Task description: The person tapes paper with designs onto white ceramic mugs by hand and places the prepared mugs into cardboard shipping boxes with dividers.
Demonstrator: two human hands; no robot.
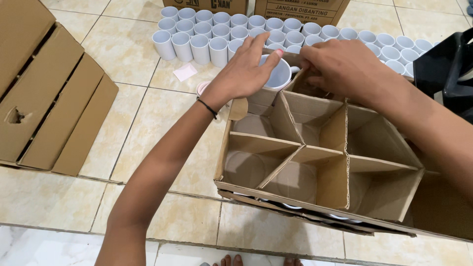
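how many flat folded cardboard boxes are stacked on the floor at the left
4 at least: flattened cardboard boxes overlap like steps at the left, the topmost at the far corner, then the second, third and lowest nearest the tiles. More may lie hidden beneath or beyond the frame edge.

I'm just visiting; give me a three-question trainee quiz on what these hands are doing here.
1. True or false: the left hand rests on a white ceramic mug at the far end of the brown cardboard divider grid.
2. Which hand grips the grid's far edge? A left, B right.
3. Fill in: rows of white mugs stand on the ______ floor.

Key: 1 true. 2 B, the right hand. 3 tiled; beige tiled floor.
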